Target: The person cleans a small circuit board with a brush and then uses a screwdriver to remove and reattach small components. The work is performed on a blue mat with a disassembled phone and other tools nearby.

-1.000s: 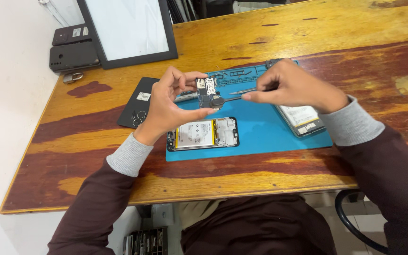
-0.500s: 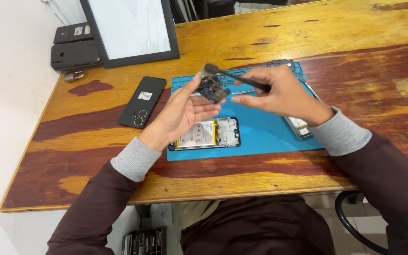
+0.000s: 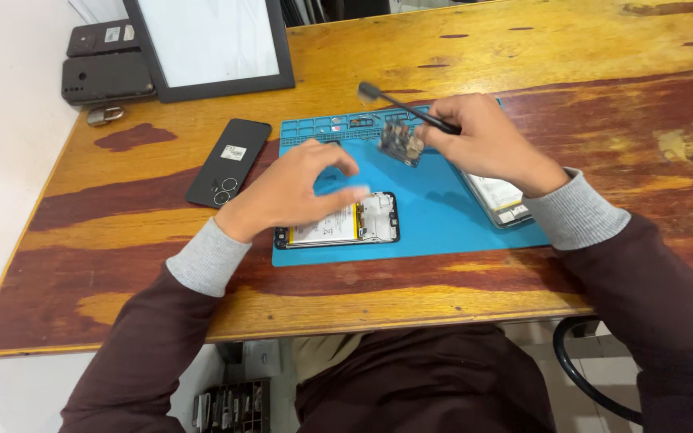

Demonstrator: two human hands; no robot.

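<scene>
Circuit board [image 3: 400, 143] already out of the opened phone [image 3: 338, 224] and pinched with a black brush [image 3: 405, 107] in the raised right hand [image 3: 479, 140] over the blue mat [image 3: 435, 224] near the tabletop's far edge, refitting undone; left hand [image 3: 294, 188] loosely open, empty, above the phone.

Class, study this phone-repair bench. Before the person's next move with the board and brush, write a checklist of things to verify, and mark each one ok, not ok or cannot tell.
1. Small circuit board gripped in the right hand: ok.
2. Black brush also held in that hand: ok.
3. Opened phone lies flat on the blue mat: ok.
4. Left hand free, empty, above the opened phone: ok.
5. Board free of dust: cannot tell.
6. Second opened phone fully on the mat: cannot tell, partly hidden by the wrist.
</scene>
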